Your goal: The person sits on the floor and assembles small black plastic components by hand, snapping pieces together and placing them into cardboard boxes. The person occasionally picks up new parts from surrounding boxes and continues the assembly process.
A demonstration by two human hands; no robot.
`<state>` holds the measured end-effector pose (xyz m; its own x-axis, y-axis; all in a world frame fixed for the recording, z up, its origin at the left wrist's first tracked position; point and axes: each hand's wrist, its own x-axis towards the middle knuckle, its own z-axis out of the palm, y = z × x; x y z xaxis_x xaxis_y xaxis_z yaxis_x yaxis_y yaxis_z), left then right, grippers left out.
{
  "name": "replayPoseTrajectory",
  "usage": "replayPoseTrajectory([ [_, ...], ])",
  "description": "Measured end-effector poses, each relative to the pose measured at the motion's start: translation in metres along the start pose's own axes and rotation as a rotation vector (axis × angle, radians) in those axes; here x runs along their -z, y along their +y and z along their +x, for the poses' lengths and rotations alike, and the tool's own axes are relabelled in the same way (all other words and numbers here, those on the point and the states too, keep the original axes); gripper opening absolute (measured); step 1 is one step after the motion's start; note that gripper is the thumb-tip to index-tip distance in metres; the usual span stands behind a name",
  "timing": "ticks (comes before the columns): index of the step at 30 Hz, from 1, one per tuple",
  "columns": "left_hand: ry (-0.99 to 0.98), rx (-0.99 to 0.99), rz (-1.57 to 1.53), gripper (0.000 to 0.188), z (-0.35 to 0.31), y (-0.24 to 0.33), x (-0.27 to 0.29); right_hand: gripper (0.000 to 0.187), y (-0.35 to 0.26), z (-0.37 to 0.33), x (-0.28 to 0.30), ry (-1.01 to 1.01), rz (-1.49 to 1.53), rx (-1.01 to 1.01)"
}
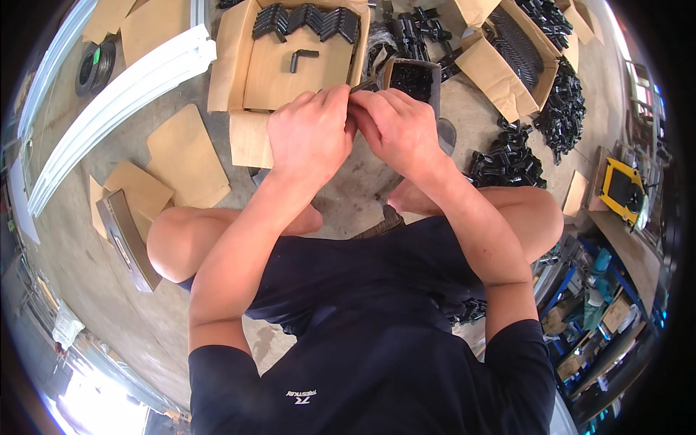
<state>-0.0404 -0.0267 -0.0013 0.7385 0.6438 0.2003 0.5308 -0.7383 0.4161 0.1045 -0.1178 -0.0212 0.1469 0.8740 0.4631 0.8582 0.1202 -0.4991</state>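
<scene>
My left hand and my right hand meet in front of an open cardboard box, fingers closed and almost touching. Between them they pinch a small dark part; only its upper end shows, and my fingers cover the rest. Inside the box, rows of black angled pieces are stacked along the far side. A single black L-shaped piece lies apart on the cardboard nearer to me. Just beyond my right hand stands a smaller box of small black parts.
Another open carton with rows of black pieces is at the far right, beside heaps of black parts. Long white profiles and flat cardboard lie on the left. A yellow-framed object and a blue rack stand right.
</scene>
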Motion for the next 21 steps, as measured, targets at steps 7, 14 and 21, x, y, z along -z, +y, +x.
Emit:
replayPoseTrajectory([
  [7, 0.019, -0.008, -0.004, 0.037, 0.0, 0.0, 0.002, 0.025, 0.002, 0.0, 0.002, 0.033, 0.054, 0.05],
  [14, 0.047, 0.002, -0.019, 0.034, 0.001, -0.004, -0.001, 0.024, 0.007, 0.0, 0.0, 0.041, 0.115, -0.053],
  [21, 0.019, 0.03, -0.023, 0.034, 0.004, -0.006, 0.0, 0.03, 0.016, 0.0, 0.004, 0.132, 0.06, -0.071],
])
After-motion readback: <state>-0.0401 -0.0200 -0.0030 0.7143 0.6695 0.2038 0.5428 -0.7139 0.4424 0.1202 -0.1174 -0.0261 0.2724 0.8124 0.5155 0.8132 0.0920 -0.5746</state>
